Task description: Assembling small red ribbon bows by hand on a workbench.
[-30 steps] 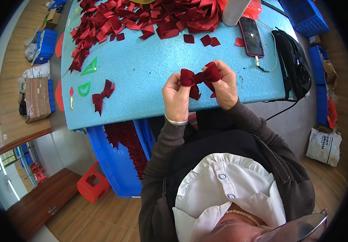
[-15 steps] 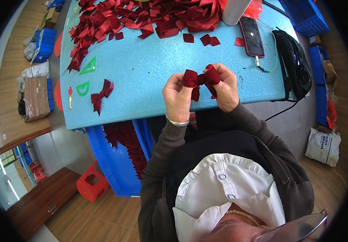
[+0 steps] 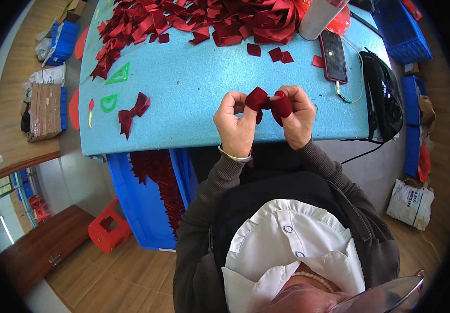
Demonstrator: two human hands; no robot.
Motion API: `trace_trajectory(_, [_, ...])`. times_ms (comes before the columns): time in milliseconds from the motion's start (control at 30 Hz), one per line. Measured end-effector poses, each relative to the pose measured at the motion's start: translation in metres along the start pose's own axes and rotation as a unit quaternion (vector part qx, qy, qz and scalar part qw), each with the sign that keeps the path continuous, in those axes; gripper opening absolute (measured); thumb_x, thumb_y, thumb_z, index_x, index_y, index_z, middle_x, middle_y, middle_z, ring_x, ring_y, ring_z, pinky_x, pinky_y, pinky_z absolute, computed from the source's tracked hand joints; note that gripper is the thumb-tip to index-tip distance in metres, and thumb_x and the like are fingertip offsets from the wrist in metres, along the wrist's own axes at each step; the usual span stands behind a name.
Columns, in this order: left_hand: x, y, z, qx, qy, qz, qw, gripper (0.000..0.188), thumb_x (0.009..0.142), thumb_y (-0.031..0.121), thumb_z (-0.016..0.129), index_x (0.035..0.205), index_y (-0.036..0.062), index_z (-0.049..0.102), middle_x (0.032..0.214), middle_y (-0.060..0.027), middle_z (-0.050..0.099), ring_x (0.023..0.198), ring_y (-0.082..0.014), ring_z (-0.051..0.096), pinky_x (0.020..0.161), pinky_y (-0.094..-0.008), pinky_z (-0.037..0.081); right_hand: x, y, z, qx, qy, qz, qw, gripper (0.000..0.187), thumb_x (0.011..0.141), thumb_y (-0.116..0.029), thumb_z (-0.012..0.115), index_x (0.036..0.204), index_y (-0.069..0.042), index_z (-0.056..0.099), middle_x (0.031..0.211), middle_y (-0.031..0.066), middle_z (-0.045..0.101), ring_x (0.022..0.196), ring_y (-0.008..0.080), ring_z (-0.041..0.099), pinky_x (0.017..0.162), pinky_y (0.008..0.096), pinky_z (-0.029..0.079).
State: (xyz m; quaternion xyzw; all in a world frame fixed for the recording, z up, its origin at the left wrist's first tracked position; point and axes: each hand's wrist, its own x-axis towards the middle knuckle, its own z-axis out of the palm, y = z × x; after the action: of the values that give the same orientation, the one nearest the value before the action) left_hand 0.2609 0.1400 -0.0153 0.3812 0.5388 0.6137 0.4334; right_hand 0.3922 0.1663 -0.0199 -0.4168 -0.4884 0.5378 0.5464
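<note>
Fingers: both sets pinch one dark red velvet bow [image 3: 269,101], left hand [image 3: 237,127] on its left loop, right hand [image 3: 297,119] on its right loop.
Bow: held above the near edge of the blue tabletop [image 3: 193,88].
Finished bow [image 3: 132,112]: lying well left of the held bow.
Red ribbon pile [image 3: 204,18]: beyond the held bow.
Phone [image 3: 334,56]: beyond it, to the right.

You're in a craft workshop. Red ribbon pieces [image 3: 204,21] heap on the blue worktable [image 3: 193,94]; blue crates [image 3: 141,203] sit under it.
</note>
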Motion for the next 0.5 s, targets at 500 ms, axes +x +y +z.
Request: trace_trajectory(500, [-0.002,0.012,0.030,-0.130,0.012,0.031,0.991,0.015,0.092,0.013,0.064,0.092,0.0011,0.055,0.080,-0.0043,0.061,0.065,-0.0069,0.055,0.055,-0.0215,0.045,0.010,-0.017,-0.014,0.055,-0.032,0.032,0.997,0.012,0.090,-0.011,0.063,0.093,-0.002,0.056,0.082,0.0003,0.059,0.067,0.0026,0.050,0.056,0.0176,0.040])
